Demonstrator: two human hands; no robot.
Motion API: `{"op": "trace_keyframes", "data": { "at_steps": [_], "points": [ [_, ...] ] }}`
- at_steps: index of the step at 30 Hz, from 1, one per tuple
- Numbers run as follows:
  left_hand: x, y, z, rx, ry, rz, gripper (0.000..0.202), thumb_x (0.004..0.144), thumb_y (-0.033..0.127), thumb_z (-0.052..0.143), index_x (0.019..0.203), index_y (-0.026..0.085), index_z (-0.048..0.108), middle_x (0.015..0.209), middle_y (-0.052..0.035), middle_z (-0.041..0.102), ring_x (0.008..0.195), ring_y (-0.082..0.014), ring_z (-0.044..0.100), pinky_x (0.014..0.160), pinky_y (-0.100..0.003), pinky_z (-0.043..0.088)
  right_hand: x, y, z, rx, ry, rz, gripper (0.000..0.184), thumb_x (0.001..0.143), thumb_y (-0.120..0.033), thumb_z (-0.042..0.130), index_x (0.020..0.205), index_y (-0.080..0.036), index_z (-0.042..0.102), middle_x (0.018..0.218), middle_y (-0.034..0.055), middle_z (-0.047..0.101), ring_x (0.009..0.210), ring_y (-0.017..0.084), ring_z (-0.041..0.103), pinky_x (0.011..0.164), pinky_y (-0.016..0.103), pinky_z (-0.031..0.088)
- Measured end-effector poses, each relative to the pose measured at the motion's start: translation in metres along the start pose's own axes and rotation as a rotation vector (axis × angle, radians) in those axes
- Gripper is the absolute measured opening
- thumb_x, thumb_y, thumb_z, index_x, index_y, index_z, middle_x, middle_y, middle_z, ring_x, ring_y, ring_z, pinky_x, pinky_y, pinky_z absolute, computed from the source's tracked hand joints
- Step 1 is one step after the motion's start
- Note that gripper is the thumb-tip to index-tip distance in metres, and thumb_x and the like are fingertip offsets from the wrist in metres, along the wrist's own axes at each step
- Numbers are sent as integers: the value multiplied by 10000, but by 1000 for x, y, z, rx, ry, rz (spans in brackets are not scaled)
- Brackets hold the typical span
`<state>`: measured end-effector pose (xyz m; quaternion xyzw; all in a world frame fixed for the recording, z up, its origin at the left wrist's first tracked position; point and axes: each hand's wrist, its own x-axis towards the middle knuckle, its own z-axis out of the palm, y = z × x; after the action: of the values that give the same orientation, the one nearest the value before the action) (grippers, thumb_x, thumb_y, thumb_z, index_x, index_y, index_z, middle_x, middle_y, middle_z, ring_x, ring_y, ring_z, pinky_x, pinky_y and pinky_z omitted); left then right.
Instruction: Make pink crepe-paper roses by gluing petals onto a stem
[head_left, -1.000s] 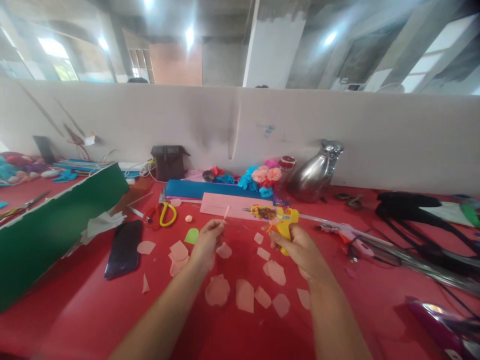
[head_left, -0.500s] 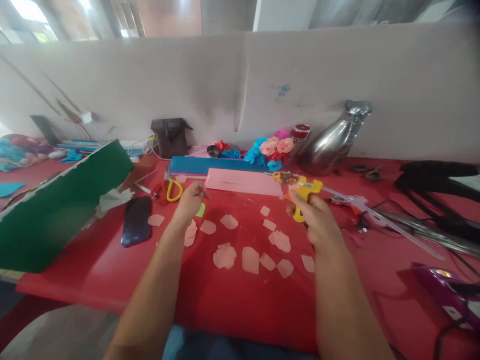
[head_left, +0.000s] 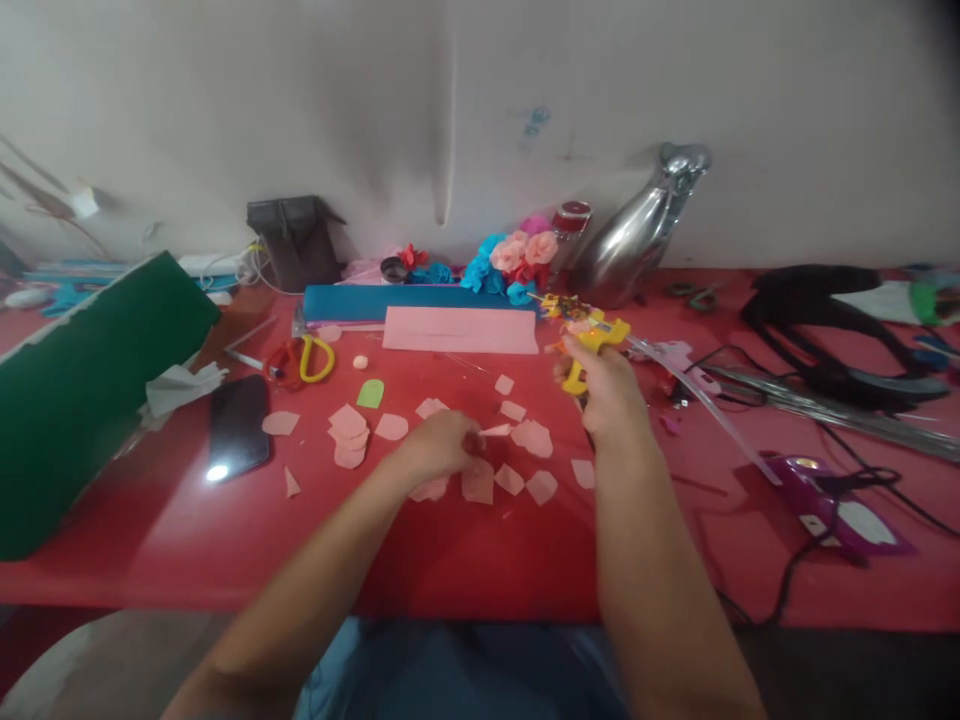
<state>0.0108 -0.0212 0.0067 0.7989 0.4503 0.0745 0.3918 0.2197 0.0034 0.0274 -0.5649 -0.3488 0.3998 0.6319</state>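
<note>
My left hand (head_left: 444,443) is low over the middle of the table, fingers pinched on a narrow, pale pink paper piece (head_left: 495,431) that looks rolled. Cut pink paper petals (head_left: 541,488) lie around and partly under this hand. A stack of petals (head_left: 348,440) rests to its left, below a green paper piece (head_left: 370,394). In my right hand (head_left: 609,385) is a yellow hot glue gun (head_left: 604,334), gripped by its handle with the nozzle towards the left. A clear glue stick (head_left: 701,405) trails behind the gun.
At the back lie a pink paper strip (head_left: 459,331), a blue roll (head_left: 420,297) and paper flowers (head_left: 525,250). Yellow-handled scissors (head_left: 317,359), a phone (head_left: 238,428) and a green board (head_left: 97,400) are on the left. A metal flask (head_left: 637,230) and a purple iron (head_left: 840,510) stand right.
My left hand has moved right and nearer, from beside the scissors to above the petals. My right hand keeps its hold on the glue gun. The view has tilted down.
</note>
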Motion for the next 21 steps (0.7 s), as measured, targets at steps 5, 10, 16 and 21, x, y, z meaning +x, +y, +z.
{"op": "trace_keyframes", "data": {
  "at_steps": [5,10,16,21],
  "points": [
    [1,3,4,101,-8,6,66,600,160,626,658,174,655,796,-49,645,749,-175,572,620,-240,398,3,3,-1,12,7,24,242,624,-306,665,785,-158,561,639,-9,629,421,55,470,391,175,355],
    [3,-8,-8,-204,110,-38,133,608,261,652,702,176,614,694,-11,621,665,-146,567,565,-223,394,1,0,-1,31,9,30,248,618,-286,663,806,-163,557,656,-5,643,428,62,479,410,186,372],
    [20,-29,-4,-455,347,-249,142,619,255,653,711,149,632,633,-39,635,620,-146,590,563,-224,426,-9,-10,2,-127,-62,-1,229,638,-290,654,810,-157,583,644,4,631,524,101,546,477,208,393],
    [28,-37,-6,-371,416,-337,79,630,208,628,679,157,662,629,-46,661,617,-156,609,562,-227,424,-9,-13,-3,-287,-156,-37,283,630,-301,683,853,-160,580,566,-32,569,516,102,509,499,220,391]
  ]
}}
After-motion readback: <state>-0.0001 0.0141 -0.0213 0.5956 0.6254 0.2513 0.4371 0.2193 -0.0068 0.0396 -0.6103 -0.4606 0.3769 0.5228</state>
